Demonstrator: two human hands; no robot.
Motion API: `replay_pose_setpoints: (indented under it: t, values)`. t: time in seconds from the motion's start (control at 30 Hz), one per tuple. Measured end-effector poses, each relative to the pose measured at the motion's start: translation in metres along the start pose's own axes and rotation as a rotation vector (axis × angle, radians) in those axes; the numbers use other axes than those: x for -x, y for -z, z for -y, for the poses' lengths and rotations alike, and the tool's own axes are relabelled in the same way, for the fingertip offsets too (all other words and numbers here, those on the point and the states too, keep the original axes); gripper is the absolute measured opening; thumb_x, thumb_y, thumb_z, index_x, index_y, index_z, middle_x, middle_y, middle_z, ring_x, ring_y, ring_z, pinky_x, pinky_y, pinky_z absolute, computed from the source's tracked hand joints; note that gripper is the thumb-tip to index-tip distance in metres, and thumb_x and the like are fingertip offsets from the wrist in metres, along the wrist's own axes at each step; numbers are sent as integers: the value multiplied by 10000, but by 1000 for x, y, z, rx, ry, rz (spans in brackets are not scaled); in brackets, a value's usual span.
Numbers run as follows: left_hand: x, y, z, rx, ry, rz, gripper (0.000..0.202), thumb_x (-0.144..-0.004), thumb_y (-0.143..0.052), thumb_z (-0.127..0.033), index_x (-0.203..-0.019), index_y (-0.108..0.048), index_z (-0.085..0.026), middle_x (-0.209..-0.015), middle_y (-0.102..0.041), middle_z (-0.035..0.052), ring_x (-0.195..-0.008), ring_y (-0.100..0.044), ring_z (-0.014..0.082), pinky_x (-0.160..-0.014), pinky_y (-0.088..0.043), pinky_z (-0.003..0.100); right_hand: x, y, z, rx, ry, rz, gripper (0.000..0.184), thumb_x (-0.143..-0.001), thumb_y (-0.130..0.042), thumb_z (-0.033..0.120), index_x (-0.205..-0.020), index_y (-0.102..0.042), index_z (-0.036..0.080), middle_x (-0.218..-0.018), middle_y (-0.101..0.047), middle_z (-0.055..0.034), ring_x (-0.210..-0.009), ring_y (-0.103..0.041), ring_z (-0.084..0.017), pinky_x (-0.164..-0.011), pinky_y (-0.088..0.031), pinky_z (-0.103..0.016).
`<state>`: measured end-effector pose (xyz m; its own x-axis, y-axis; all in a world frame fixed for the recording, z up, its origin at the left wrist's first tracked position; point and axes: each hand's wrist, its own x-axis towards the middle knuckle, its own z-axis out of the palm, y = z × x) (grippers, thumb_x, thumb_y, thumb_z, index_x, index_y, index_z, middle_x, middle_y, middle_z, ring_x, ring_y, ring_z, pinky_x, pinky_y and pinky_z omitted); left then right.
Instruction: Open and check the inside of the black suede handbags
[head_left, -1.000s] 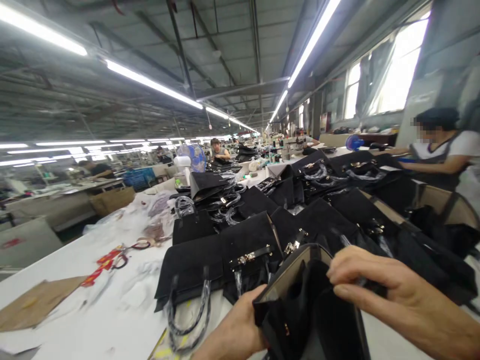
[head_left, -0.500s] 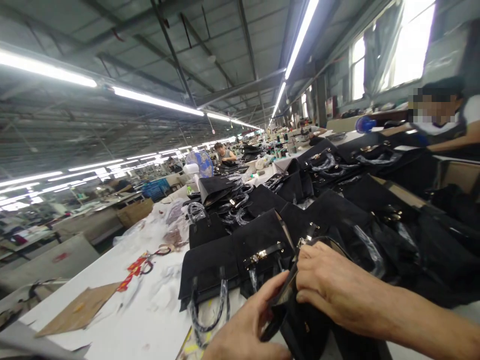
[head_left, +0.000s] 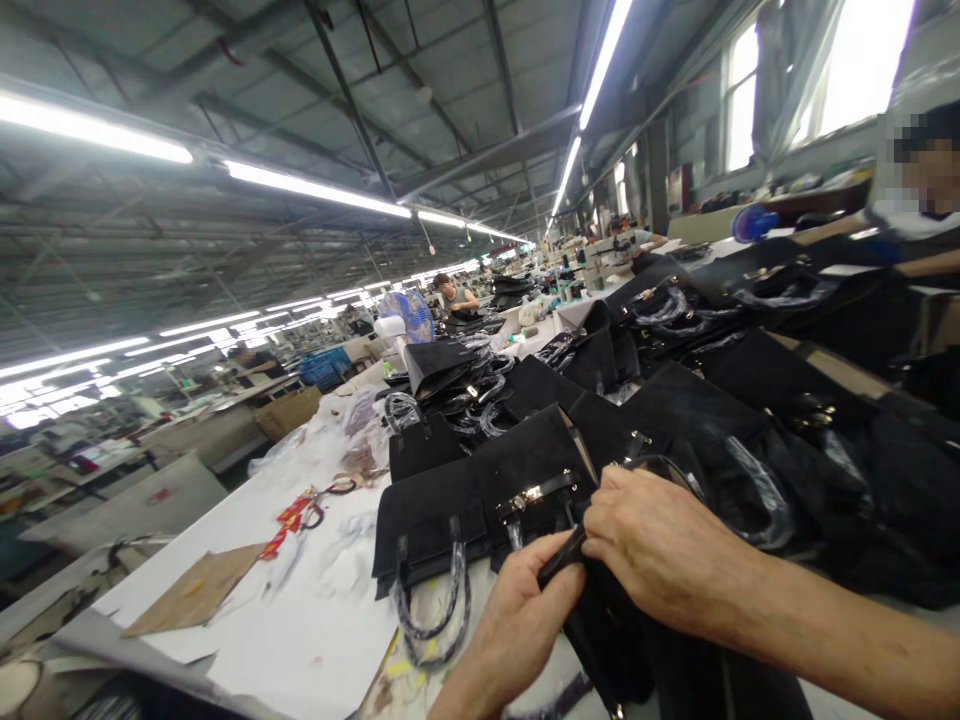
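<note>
Left hand: thumb and fingers of the left hand [head_left: 521, 615] close on the dark edge of a black bag [head_left: 622, 640], with just the folded material between them, as I watch through the head camera.
Right hand: I see the right hand [head_left: 649, 540] beside it, fingers bent and gripping the same edge; some fingertips are hidden from me.
Bag in hand: below both hands, at the lower right of my view, its bottom out of frame.
Bag pile: black handbags [head_left: 536, 450] lie overlapped just beyond the hands.
White tabletop: scissors [head_left: 342, 486] and a brown sheet [head_left: 195, 588] rest on the tabletop [head_left: 285, 655], well left of the hands.
Far right: a co-worker's arm [head_left: 832, 229] reaches toward the pile.
</note>
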<state>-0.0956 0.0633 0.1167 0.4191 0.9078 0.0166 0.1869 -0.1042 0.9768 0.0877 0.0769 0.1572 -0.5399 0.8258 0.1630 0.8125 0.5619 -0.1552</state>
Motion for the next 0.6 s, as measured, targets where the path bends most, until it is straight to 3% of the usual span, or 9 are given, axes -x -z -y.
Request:
replay_pose_setpoints:
  t: [0.23, 0.47, 0.6]
  values:
    - [0, 1, 0, -59, 22, -61, 356, -925, -588, -314, -1250, -669, -195, -1023, -728, 40, -972, -619, 203, -896, -459, 299, -3, -13, -2, -5, 33, -194, 211, -884, -604, 148, -682, -645, 192, -743, -644, -48, -799, -531, -227, -723, -348, -360]
    - [0, 1, 0, -40, 3, -55, 358, -913, -592, -313, -1228, -682, -170, -1025, -719, 49, -958, -603, 207, -893, -448, 306, -1, -16, -4, 23, 37, -226, 248, -904, -571, 154, -668, -628, 204, -735, -634, -51, -799, -516, -232, -729, -335, -376]
    - [-2, -1, 2, -11, 1, -50, 353, -917, -592, -370, -1188, -705, -174, -938, -714, 30, -898, -597, 193, -812, -439, 277, -1, -19, -1, 7, 39, -238, 236, -894, -589, 171, -663, -621, 210, -728, -629, -34, -803, -511, -239, -726, -299, -406]
